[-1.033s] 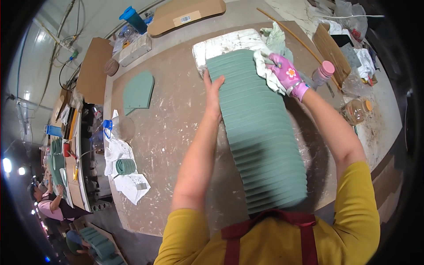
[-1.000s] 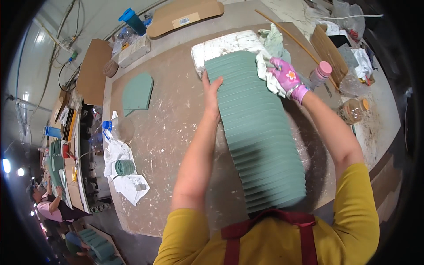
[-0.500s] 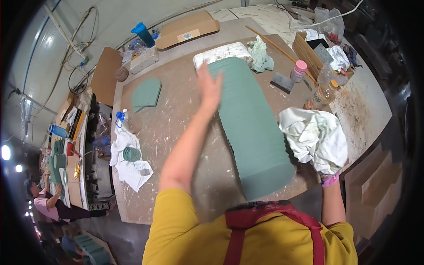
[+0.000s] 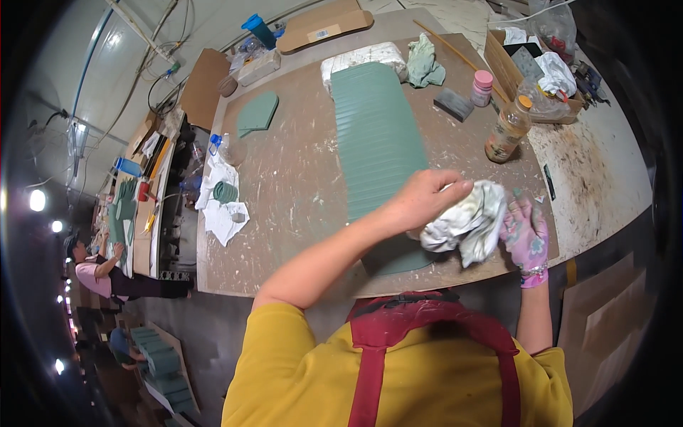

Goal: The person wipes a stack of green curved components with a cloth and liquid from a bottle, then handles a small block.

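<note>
A crumpled white cloth with greenish stains is bunched in my bare left hand, its fingers closed over the top. My right hand, in a pink flowered glove, is just right of the cloth with its fingers stretched out; whether it still touches the cloth I cannot tell. Under my left forearm lies a long green stack with fine ridges across it, apparently of thin layered sheets. Its near end is partly hidden by my arm and the cloth. The far end leans on a white block-like bundle.
Right of the stack are a dark grey block, a pink-lidded jar, an orange-capped bottle and a filled cardboard box. Rounded green sheets and a green roll on white paper lie left. A co-worker stands far left.
My left hand has come from the stack's far end to the near right and gripped the white cloth. The cloth has moved left, off my right hand, uncovering its glove. The view has shifted.
</note>
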Available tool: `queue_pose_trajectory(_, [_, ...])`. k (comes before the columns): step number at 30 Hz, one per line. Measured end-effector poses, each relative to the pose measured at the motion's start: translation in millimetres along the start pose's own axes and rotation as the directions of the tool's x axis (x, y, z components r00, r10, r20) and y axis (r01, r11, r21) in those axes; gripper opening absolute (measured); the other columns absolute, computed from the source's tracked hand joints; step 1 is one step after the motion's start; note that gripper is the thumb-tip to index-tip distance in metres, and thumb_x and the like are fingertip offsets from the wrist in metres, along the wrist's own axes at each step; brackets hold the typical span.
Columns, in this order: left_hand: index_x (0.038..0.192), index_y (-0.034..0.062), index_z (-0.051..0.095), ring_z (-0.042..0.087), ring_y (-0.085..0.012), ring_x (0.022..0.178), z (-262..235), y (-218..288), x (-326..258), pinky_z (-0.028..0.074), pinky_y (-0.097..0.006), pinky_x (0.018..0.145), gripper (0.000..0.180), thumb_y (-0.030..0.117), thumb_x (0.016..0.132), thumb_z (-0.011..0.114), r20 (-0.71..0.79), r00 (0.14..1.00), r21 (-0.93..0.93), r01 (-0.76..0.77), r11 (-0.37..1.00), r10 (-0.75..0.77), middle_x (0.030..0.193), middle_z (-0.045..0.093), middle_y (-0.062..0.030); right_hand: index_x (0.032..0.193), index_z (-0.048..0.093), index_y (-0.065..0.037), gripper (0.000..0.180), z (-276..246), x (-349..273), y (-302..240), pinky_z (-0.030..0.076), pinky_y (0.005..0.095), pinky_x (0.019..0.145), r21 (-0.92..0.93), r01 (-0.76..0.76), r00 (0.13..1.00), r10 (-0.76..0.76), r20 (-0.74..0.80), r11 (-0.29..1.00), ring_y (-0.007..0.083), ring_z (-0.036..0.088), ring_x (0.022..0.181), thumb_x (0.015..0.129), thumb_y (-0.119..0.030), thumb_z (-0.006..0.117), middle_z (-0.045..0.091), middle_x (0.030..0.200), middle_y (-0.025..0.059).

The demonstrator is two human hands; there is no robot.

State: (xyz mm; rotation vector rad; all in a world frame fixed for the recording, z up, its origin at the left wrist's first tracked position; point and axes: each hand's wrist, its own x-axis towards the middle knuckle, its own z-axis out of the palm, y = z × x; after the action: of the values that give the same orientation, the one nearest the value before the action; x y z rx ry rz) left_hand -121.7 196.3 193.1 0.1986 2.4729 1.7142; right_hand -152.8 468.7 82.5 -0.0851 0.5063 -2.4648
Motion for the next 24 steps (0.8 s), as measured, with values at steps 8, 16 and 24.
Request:
queue_pose_trajectory(8, [0.092, 0.0015, 0.065, 0.050, -0.0090, 0.073, 48.4, 13.1, 18.4, 0.044, -0.029, 0.067, 0.031, 0.032, 0.092, 0.059, 0.203, 0.979, -0.141, 0.063, 0.988, -0.033, 0.072, 0.057, -0.0032, 0.143, 0.032, -0.004, 0.062, -65.2, -23.4, -1.6, 0.040, 0.0369, 0.104, -0.391, -0.287, 0.952, 0.305, -0.017, 0.875, 0.0238, 0.048, 0.123, 0.093, -0.033, 0.054, 0.043, 0.141, 0.0103])
queue_pose_trajectory(16, [0.105, 0.0039, 0.063, 0.059, -0.0238, 0.095, 52.0, -18.0, 26.2, 0.047, -0.035, 0.082, 0.027, 0.026, 0.088, 0.063, -0.072, 0.986, 0.238, -0.129, 0.963, 0.150, 0.107, 0.058, -0.0118, 0.140, 0.034, -0.002, 0.060, -66.6, -19.6, -3.5, 0.041, 0.0371, 0.103, -0.397, -0.293, 0.955, 0.251, -0.157, 0.869, 0.0243, 0.050, 0.120, 0.093, -0.032, 0.055, 0.046, 0.137, 0.0115])
queue_pose_trajectory(24, [0.100, 0.0008, 0.064, 0.060, -0.0159, 0.082, 24.5, -33.1, 85.3, 0.049, -0.030, 0.077, 0.024, 0.023, 0.090, 0.061, -0.233, 0.969, 0.216, -0.029, 0.976, 0.080, 0.092, 0.064, -0.0092, 0.138, 0.037, -0.001, 0.057, -85.5, -13.4, -67.6, 0.041, 0.0372, 0.102, -0.308, -0.030, 0.946, -0.072, -0.315, 0.951, 0.0247, 0.051, 0.118, 0.093, -0.031, 0.056, 0.049, 0.134, 0.0127])
